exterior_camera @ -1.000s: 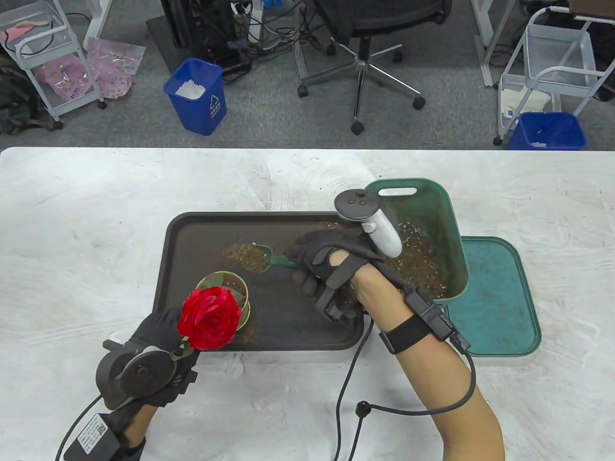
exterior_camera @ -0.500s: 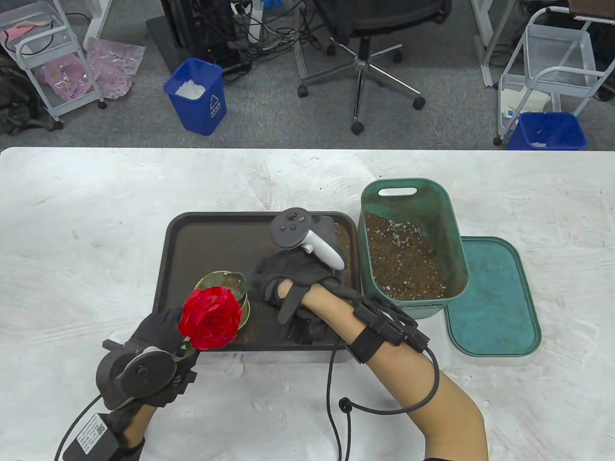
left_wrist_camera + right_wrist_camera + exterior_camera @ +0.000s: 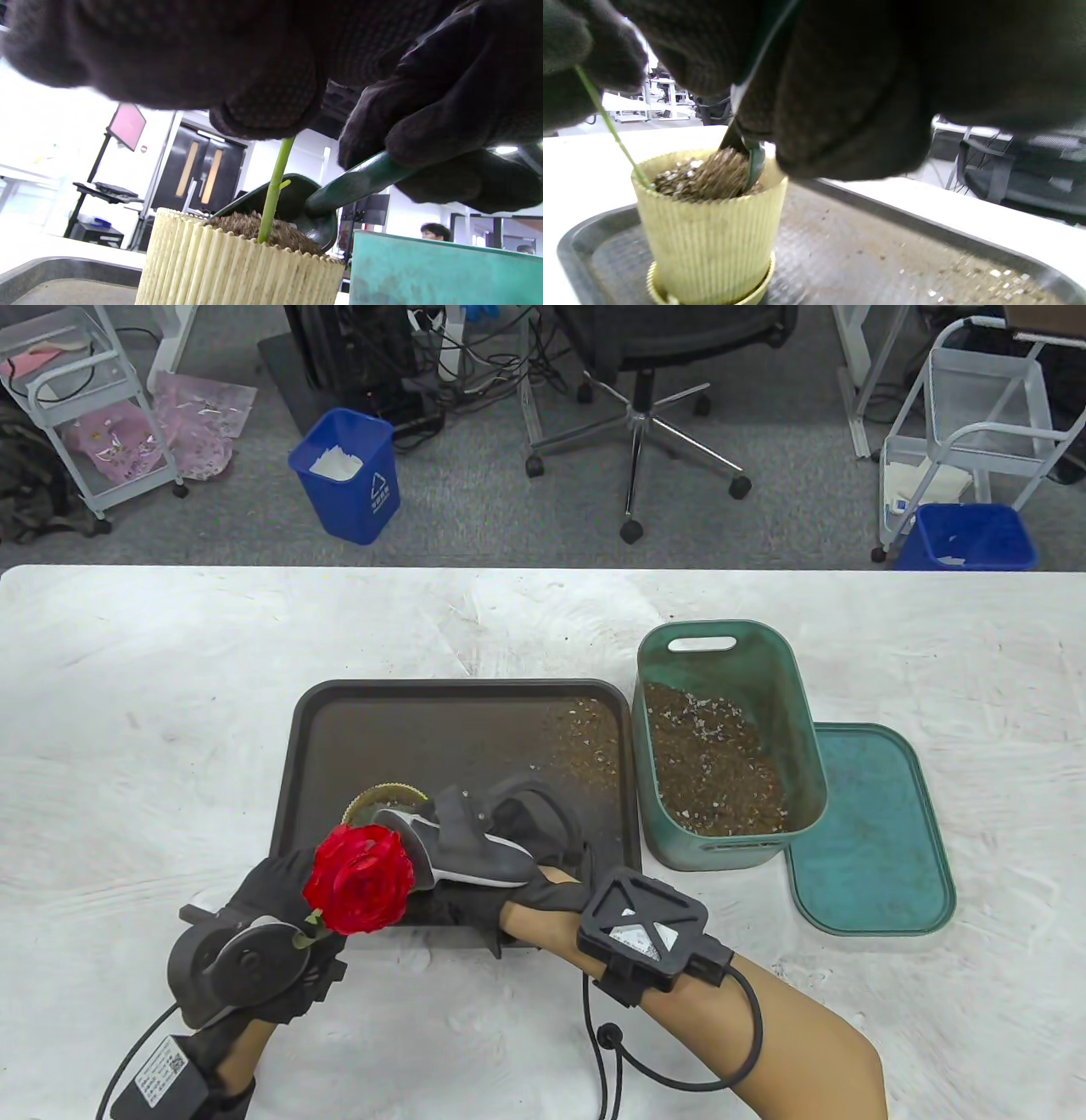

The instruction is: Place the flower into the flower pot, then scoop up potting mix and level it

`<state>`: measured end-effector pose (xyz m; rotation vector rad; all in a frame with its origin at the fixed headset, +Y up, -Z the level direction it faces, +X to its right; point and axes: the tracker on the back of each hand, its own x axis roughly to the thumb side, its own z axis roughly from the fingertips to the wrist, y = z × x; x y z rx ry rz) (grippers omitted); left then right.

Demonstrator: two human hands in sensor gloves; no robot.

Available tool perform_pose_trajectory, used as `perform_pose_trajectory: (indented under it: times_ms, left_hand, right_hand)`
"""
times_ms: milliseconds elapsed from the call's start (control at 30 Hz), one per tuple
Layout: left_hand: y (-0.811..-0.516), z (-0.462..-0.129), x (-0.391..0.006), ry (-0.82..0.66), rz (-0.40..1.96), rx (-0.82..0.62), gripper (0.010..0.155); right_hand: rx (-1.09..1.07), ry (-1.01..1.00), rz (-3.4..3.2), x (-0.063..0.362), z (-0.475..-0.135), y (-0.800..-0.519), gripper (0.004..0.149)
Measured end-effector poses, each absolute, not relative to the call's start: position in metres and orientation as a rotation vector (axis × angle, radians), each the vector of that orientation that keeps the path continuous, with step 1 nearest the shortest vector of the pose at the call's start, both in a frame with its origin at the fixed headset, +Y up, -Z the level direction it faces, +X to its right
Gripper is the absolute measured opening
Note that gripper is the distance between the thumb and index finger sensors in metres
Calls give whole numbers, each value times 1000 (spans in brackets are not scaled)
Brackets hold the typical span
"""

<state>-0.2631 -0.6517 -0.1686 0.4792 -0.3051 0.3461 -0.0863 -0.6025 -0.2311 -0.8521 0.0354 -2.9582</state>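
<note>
Black tray (image 3: pixel 322 746) is under the pot (image 3: pixel 708 237). Mix (image 3: pixel 280 233) is heaped in it. The stem (image 3: pixel 273 190) is pinched upright by the left hand (image 3: pixel 271 899). The scoop (image 3: pixel 305 199), gripped by the right hand (image 3: pixel 509 848), should be tipped slowly, so nothing is spilled.

Beyond the far edge of the white, scuffed table (image 3: pixel 170 661) lies a grey carpeted floor (image 3: pixel 475 509). A black office chair on a chrome five-star wheeled base (image 3: pixel 645 432) stands near the middle, beside a tangle of dark cables (image 3: pixel 458 356). A blue plastic waste bin holding white paper (image 3: pixel 346 475) sits left of it; a second blue bin (image 3: pixel 967 536) sits at the right. White wire-frame trolleys stand at the left (image 3: pixel 76 415) and the right (image 3: pixel 976 415). In the left wrist view, dark double doors with amber glass strips (image 3: pixel 199 169) break a white wall, under bright ceiling light (image 3: pixel 504 150).
</note>
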Motion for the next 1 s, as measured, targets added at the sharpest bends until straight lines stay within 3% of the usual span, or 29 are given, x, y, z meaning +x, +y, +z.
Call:
perform_pose_trajectory:
  times_ms: [200,400,567,667,833,1000]
  left_hand:
    - [-652,-168,-262,-305,346,480,44]
    - [-652,-169,-264,-296,353,478,44]
    - [-652,-169,-264,-300,347,479,44]
    - [-652,-169,-264,-299,344,479,44]
    - [-652,-169,-264,-299,347,478,44]
    - [-652,-169,-264,-297,346,480,44]
  right_hand:
    - [-818,35,-2974,-71,-228,-585,51]
    - [-701,158,-3058,-36,-231,-544,51]
    - [-391,375,-3064,17,-254,-502,50]
    - [-126,367,-3071,58,-274,-490,50]
    - [168,221,-3056,110,-302,-501,49]
    - [322,-237,-2848,130,-338,-555,49]
